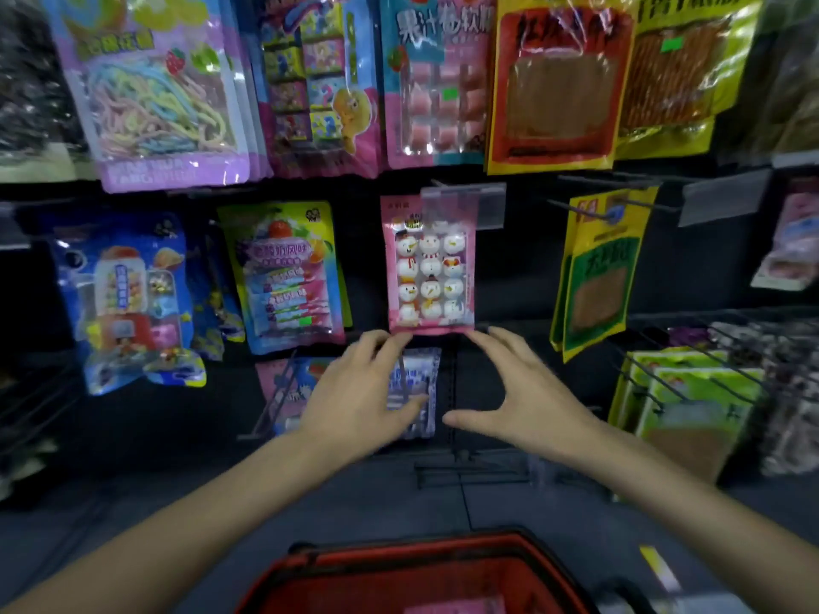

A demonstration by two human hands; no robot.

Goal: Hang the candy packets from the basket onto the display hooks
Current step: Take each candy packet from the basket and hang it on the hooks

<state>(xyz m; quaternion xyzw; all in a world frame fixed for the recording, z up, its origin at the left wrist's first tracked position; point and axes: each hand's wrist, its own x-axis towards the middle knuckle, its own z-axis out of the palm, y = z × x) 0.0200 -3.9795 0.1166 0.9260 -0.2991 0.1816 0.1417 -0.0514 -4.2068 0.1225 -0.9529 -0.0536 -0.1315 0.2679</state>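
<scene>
- Snowman candy packet (429,268) hung upright on display hook (438,184), long axis vertical, directly above both hands.
- Left hand (359,392), right hand (523,392) empty, fingers spread, tips at its bottom corners; equally near.

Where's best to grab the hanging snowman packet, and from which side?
Pinch its bottom corners from below: the snowman packet hangs flat, its lower edge free just above the left hand and right hand, while a clear tag holder covers its top.

Dark display wall (523,268) behind racks — grey floor (376,502) below, dim light.
</scene>
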